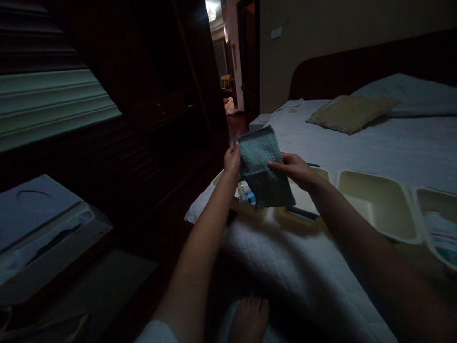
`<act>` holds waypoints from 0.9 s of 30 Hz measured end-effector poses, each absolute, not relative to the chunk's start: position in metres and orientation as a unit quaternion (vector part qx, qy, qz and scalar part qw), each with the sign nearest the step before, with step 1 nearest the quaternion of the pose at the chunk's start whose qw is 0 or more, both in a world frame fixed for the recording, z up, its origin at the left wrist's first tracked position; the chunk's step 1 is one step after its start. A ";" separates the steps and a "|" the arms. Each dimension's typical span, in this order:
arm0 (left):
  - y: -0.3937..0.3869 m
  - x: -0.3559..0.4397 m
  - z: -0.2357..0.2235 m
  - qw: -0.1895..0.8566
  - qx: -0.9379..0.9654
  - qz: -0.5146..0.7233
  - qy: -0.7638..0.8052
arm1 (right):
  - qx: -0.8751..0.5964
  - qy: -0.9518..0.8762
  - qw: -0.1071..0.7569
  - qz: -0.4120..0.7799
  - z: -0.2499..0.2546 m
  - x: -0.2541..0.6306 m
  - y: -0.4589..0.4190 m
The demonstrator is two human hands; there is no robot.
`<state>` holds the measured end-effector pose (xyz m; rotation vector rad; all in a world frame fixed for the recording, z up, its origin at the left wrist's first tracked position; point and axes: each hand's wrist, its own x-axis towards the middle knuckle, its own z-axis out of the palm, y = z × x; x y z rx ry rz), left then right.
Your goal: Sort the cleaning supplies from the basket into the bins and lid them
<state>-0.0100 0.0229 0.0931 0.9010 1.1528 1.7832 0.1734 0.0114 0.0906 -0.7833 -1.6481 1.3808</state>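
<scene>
A small grey-blue textured cloth (260, 162) hangs in front of me above the corner of the bed. My left hand (232, 163) pinches its upper left corner. My right hand (293, 170) grips its right edge with fingers closed on the fabric. Below the cloth sits a cream tray (303, 202) on the bed, with a small bottle (246, 193) and a dark flat object (300, 213) in it. The room is dim.
Two more cream trays (378, 205) (437, 228) line the bed's near edge on the right. A tan pillow (350, 113) and a grey pillow (410, 93) lie further back. A dark wardrobe (143, 119) stands left, a white box (39, 224) near left. My bare foot (250, 319) shows below.
</scene>
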 end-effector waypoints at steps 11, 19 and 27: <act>0.007 -0.016 0.086 0.661 0.394 0.475 0.426 | -0.328 -0.574 0.547 0.514 0.089 0.178 0.024; 0.006 -0.009 0.091 0.547 0.418 0.590 0.421 | -0.382 -0.540 0.546 0.515 0.089 0.179 0.025; 0.012 -0.010 0.091 0.400 0.459 0.653 0.450 | -0.457 -0.481 0.594 0.456 0.083 0.178 0.030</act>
